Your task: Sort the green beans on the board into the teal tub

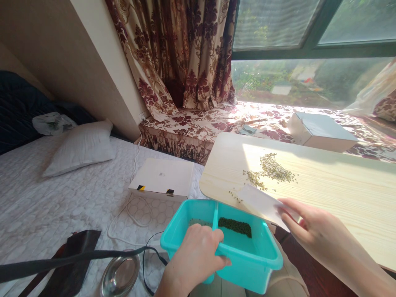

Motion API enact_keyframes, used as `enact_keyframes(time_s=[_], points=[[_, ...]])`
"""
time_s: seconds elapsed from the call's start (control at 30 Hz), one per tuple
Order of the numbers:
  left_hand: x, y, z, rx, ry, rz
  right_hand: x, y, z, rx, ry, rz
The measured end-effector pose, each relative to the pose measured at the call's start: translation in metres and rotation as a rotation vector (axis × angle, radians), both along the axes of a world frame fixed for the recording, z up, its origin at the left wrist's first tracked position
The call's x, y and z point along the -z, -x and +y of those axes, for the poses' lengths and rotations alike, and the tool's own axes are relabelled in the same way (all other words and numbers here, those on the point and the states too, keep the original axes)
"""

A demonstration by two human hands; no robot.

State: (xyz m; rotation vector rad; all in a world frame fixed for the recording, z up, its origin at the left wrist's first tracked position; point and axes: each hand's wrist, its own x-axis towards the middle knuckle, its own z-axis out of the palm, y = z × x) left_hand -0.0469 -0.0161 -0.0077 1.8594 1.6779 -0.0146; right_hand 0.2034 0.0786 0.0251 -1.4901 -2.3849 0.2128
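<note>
My left hand [198,255] grips the near rim of a turquoise two-compartment bin [241,272], thumb outside and fingers over the edge. Its right compartment holds a strip of dark green beans [235,227]; a few small bits lie in the left one, partly hidden by my hand. My right hand [309,222] pinches a white card [262,204], which slants over the edge of the pale wooden table [340,185] beside the bin. Past the card's far end, loose greenish-brown beans [276,169] lie scattered on the tabletop, with several stragglers near the table edge.
On the quilted bed [89,194] lie a flat white box [162,177], a dark pouch [71,260], a metal bowl [120,272] and a pillow [82,146]. A black strap [74,260] crosses the lower left. Another white box [323,130] sits on the window seat.
</note>
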Motion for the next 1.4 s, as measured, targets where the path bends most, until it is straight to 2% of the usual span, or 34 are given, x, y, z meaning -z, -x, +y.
enact_keyframes(time_s=[0.63, 1.0, 1.4], points=[[0.001, 0.002, -0.001, -0.019, 0.028, 0.005, 0.017, -0.016, 0.003, -0.082, 0.041, -0.003], [0.006, 0.005, -0.002, -0.029, -0.002, 0.004, 0.018, -0.020, 0.001, -0.097, 0.029, 0.006], [0.002, 0.005, -0.001, -0.035, 0.010, 0.004, 0.008, 0.001, 0.000, -0.059, 0.019, 0.078]])
